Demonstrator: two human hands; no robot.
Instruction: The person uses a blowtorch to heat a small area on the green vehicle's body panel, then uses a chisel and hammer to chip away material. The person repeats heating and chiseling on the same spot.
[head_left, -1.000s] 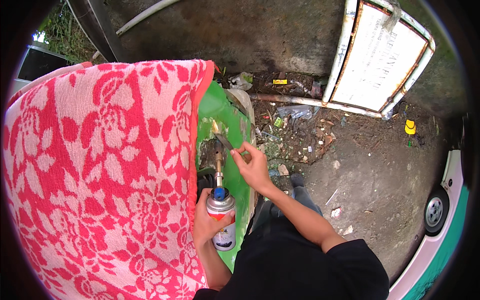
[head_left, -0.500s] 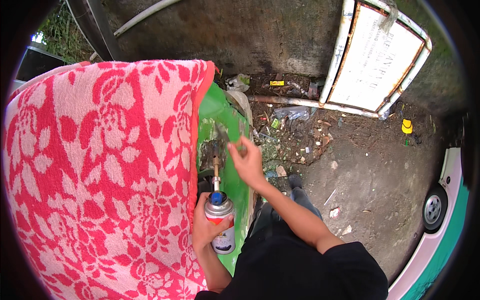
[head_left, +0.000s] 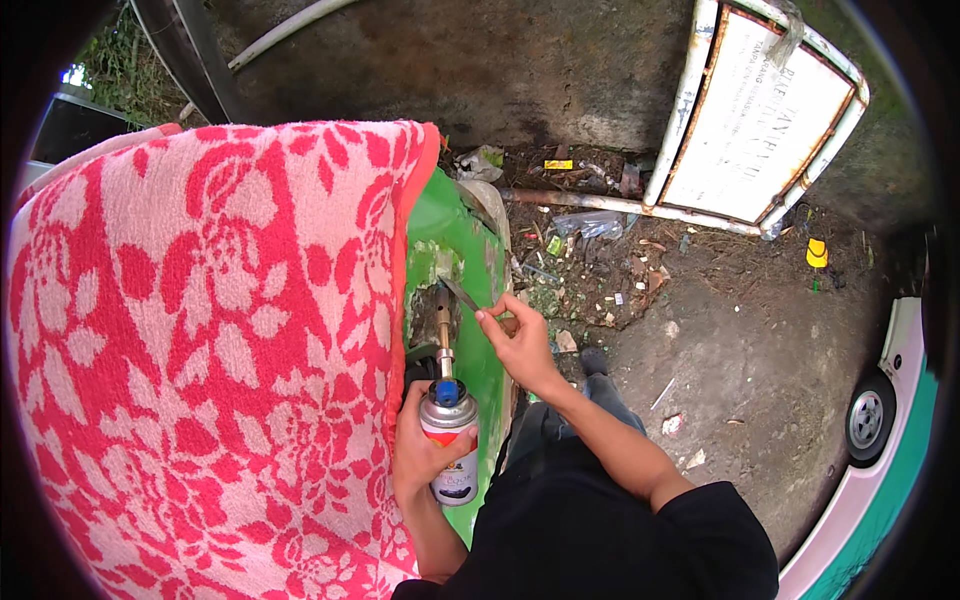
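Note:
My left hand (head_left: 425, 450) is wrapped round a spray-style gas can (head_left: 450, 470) with a blowtorch nozzle (head_left: 444, 335) on top. The nozzle points up at a rough, peeling patch (head_left: 420, 315) on a green painted panel (head_left: 475, 250). My right hand (head_left: 525, 340) pinches a dark, narrow blade (head_left: 463, 298), its tip at the flaking paint just above the nozzle's end; whether it touches is unclear. A red-and-pink floral towel (head_left: 200, 360) drapes over the left of the panel, beside my left hand.
A rusty white-framed sign (head_left: 760, 120) leans by a dark wall. Scattered litter (head_left: 590, 225) lies along its foot near a pipe (head_left: 545, 197). A vehicle with a wheel (head_left: 870, 415) stands at the right edge. My feet are on the concrete ground (head_left: 720, 360).
My left hand and the torch have shifted slightly to the right. My right hand has moved down and right with the blade, after rising half a second ago.

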